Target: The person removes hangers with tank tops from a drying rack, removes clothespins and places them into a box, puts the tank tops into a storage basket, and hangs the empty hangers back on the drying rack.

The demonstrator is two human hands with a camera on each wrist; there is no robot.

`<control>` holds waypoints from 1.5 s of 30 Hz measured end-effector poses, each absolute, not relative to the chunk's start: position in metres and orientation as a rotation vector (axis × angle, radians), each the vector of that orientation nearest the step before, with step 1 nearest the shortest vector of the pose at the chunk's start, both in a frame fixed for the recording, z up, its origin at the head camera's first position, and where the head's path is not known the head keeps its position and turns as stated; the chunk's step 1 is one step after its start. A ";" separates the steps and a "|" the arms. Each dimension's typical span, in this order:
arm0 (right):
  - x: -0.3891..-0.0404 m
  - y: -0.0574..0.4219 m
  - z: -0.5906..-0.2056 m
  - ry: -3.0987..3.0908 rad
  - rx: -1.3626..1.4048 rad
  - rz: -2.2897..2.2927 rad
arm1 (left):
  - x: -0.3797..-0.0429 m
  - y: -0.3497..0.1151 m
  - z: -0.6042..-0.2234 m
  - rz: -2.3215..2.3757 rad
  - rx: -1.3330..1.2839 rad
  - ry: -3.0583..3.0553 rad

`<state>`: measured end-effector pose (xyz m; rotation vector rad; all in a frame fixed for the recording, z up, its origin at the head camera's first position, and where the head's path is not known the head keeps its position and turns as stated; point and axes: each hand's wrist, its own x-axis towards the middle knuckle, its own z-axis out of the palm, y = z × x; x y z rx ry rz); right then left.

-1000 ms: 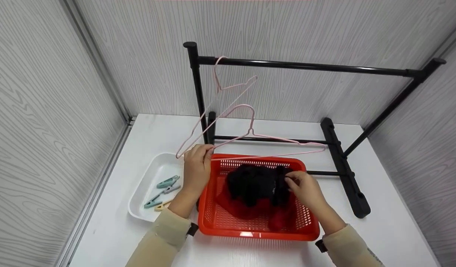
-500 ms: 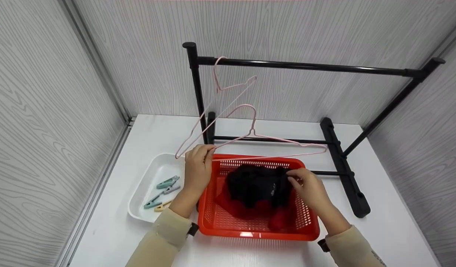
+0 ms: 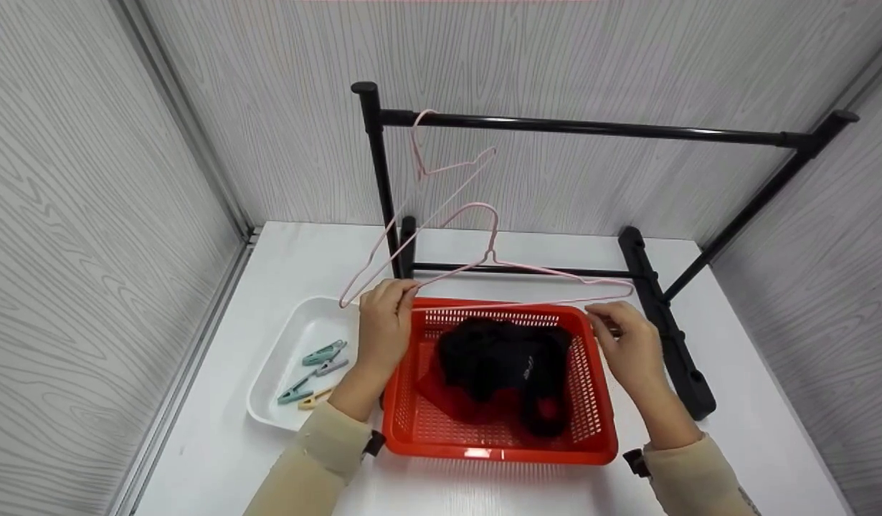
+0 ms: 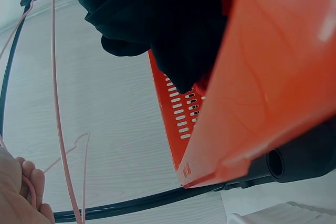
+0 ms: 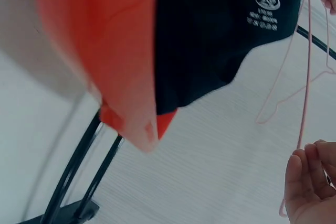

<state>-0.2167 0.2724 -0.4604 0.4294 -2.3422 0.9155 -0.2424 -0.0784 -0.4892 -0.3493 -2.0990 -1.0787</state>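
Note:
My left hand (image 3: 385,326) grips the left end of a pink clothes hanger (image 3: 534,265), its fingers curled round the wire in the left wrist view. The hanger stands hook up, just above the far edge of a red basket (image 3: 498,453). My right hand (image 3: 631,344) is at the basket's far right corner with nothing seen in it. Its fingertips are close under the hanger's lower bar and overlap the wire in the right wrist view. In the basket lie a black garment (image 3: 495,362) with white print and a red cloth (image 3: 441,398) under it.
A black clothes rack (image 3: 591,127) stands behind the basket, with another pink hanger (image 3: 459,188) hooked on its left end. At the left a white tray (image 3: 269,401) holds several clothespins (image 3: 325,352). Panel walls enclose the white table (image 3: 204,444).
My right hand has let go of the black garment and moved right and back toward the hanger. The garment's right part has dropped toward the basket's front. The left hand barely moved.

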 end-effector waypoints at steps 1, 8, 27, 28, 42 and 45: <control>-0.217 0.274 -0.458 -2.316 0.429 0.917 | -0.242 -0.078 -0.489 -1.081 -0.348 -2.098; -0.220 0.280 -0.443 -2.154 0.423 0.920 | -0.242 -0.078 -0.492 -1.080 -0.360 -2.103; -0.228 0.290 -0.445 -2.232 0.537 0.794 | -0.243 -0.075 -0.487 -1.062 -0.419 -2.143; -0.227 0.290 -0.445 -2.231 0.526 0.803 | -0.243 -0.075 -0.485 -1.063 -0.425 -2.153; -0.227 0.300 -0.439 -2.199 0.445 0.928 | -0.253 -0.083 -0.433 -0.920 -0.605 -2.195; -0.227 0.301 -0.438 -2.199 0.442 0.936 | -0.259 -0.087 -0.412 -0.856 -0.623 -2.171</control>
